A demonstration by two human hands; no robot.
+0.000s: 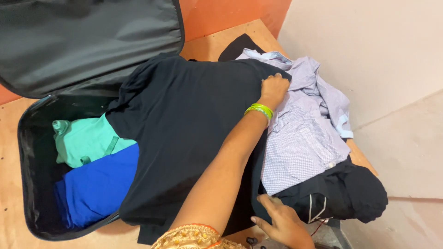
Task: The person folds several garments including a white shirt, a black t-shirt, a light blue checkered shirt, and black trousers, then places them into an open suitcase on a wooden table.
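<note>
Currently my left hand (273, 88) grips the large black cotton garment's (184, 133) far edge; my right hand (282, 222) pinches its near corner; garment spread half over the open black fabric suitcase (27, 184), not yet folded in; folded green (85, 140) and blue clothes (99, 184) already packed.

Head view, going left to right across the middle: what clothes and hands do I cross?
Suitcase → green garment → blue garment → black shirt → left hand → striped shirt → dark bundle.

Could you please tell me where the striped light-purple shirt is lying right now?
In the head view, the striped shirt lies crumpled right of centre, beside the black garment that the left hand presses, with a dark bundle below it.
</note>
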